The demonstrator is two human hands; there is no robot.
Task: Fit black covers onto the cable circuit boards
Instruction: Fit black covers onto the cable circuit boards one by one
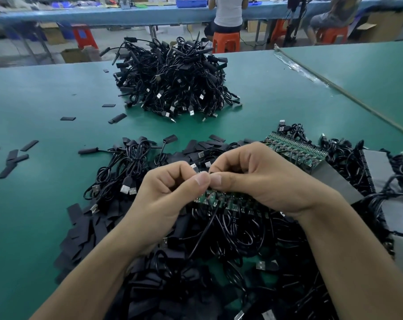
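My left hand [170,192] and my right hand [260,179] meet thumb to thumb over the middle of the table. Both pinch the top edge of a strip of green circuit boards [228,199] with black cables hanging from it. Loose flat black covers [80,229] lie heaped to the left of my left wrist. A second panel of green boards [295,146] lies behind my right hand. Whether a cover sits between my fingers is hidden.
A tall pile of finished black USB cables [172,82] stands at the back of the green table [34,100]. Stray covers [13,158] lie at the far left. Grey trays with cables [380,181] crowd the right. People sit on orange stools [226,41] beyond.
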